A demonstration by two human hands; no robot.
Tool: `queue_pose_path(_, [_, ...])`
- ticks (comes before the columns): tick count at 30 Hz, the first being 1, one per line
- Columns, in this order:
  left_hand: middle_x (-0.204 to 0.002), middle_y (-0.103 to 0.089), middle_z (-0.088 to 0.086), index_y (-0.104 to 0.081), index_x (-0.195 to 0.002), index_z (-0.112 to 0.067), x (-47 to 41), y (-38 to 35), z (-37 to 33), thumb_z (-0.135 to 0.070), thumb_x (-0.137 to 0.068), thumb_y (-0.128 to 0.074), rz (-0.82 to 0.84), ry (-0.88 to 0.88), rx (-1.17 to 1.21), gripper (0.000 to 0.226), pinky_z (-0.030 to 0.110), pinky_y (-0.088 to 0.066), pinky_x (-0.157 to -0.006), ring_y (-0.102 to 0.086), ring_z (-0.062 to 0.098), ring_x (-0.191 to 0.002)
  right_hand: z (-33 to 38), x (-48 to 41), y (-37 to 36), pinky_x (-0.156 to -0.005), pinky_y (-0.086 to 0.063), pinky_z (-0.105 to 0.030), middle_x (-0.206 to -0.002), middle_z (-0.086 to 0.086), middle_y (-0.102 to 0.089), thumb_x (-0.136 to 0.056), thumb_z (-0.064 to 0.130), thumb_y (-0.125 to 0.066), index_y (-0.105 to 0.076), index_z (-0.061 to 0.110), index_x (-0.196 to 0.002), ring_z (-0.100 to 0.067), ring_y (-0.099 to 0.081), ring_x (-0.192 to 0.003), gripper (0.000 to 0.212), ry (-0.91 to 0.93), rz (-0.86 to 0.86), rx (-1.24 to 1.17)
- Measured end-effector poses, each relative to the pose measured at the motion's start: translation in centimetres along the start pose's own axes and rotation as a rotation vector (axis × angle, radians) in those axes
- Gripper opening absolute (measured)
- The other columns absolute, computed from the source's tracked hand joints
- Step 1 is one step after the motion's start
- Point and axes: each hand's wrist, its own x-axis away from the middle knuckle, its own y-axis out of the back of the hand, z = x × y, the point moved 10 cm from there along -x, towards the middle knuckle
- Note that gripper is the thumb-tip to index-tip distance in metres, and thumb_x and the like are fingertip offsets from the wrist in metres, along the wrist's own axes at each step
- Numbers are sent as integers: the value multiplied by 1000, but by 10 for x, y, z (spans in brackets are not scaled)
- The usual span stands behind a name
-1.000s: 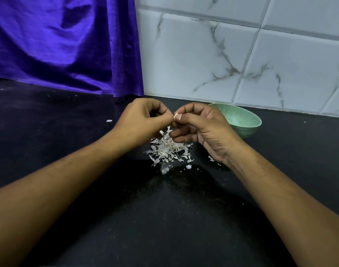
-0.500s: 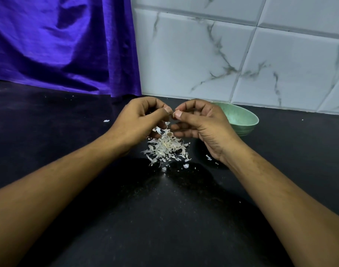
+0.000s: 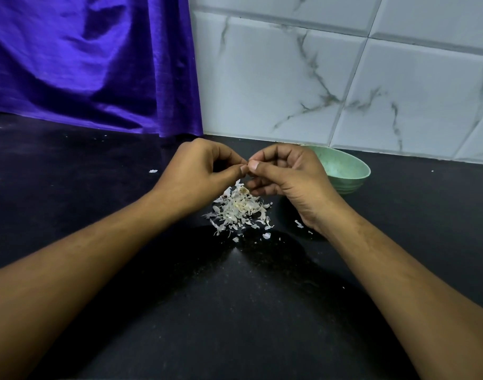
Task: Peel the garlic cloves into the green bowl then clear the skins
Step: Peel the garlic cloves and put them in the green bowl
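1. The left hand (image 3: pixel 199 171) and the right hand (image 3: pixel 287 174) are both curled, each thumb pressed to its forefinger, and the two pinches meet tip to tip.
2. They pinch a small garlic clove, which is hidden behind the thumbs.
3. Both hands hang above the black counter (image 3: pixel 235 311), directly over the near edge of a pile of garlic skins (image 3: pixel 239 212).
4. The green bowl (image 3: pixel 352 163) stands upright on the counter just behind the right hand, which partly covers it; its contents do not show.
5. A few loose flakes (image 3: pixel 298 223) lie beside the right wrist, and one stray flake (image 3: pixel 153 171) lies left of the left hand.
6. Purple cloth (image 3: pixel 84 64) and a marbled tile wall (image 3: pixel 289 78) stand behind.
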Motion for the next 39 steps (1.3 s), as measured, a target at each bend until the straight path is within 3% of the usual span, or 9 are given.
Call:
queue_pose_path(7, [-76, -75, -13, -80, -89, -30, 1, -2, -3, -39, -91, -72, 14, -69, -253, 12, 38, -58, -72, -69, 3, -73, 0, -1, -3, -78, -63, -54, -85, -20, -76, -91, 1, -74, -72, 2, -94, -25, -76, -73, 3, 70, -27, 231])
queue_pose_path(12, [-72, -72, -11, -76, -83, -27, 3, -4, -7, -41, -89, -68, -2, -115, -334, 18, 38, -58, -70, -69, 9, -72, -3, -1, -4, -74, -63, -48, -82, -23, -75, -90, -1, -75, -73, -1, -94, -25, -76, -71, 4, 57, -36, 228])
queue_pose_path(19, [-69, -69, -13, -72, -80, -26, 3, -2, -2, -51, -79, -57, -18, -67, -261, 29, 35, -56, -67, -66, 4, -69, -5, 0, -7, -73, -64, -42, -77, -15, -74, -91, -2, -72, -72, -2, -97, -21, -73, -68, 5, 23, -12, 74])
queue_pose_path(23, [-67, -68, -12, -70, -78, -25, 1, -1, 3, -51, -77, -57, -20, -30, -177, 29, 30, -47, -60, -64, 5, -66, -7, 2, -11, -71, -64, -36, -81, -15, -75, -91, -5, -70, -71, -4, -104, -20, -73, -68, 13, -19, 16, -19])
queue_pose_path(33, [-72, -69, -6, -69, -79, -23, 4, -9, 0, -45, -78, -57, 44, -19, -79, 25, 28, -45, -60, -59, 6, -64, -4, 3, -13, -75, -63, -41, -77, -15, -70, -90, -7, -67, -70, 5, -88, -25, -71, -70, 13, -45, 44, 17])
queue_pose_path(36, [-72, -70, -5, -69, -80, -23, 3, -6, -1, -41, -79, -59, 30, -26, -54, 20, 24, -43, -57, -61, 7, -62, -3, 4, -13, -78, -63, -44, -78, -15, -72, -91, -7, -66, -69, 5, -89, -30, -74, -75, 12, -29, 52, 94])
queue_pose_path(39, [-73, -71, -3, -70, -81, -24, 1, -3, 0, -34, -84, -64, 20, -22, -10, 12, 31, -50, -58, -64, 14, -65, -5, 5, -16, -80, -62, -48, -82, -16, -72, -92, -6, -66, -66, 2, -95, -36, -73, -81, 8, -48, 68, 36])
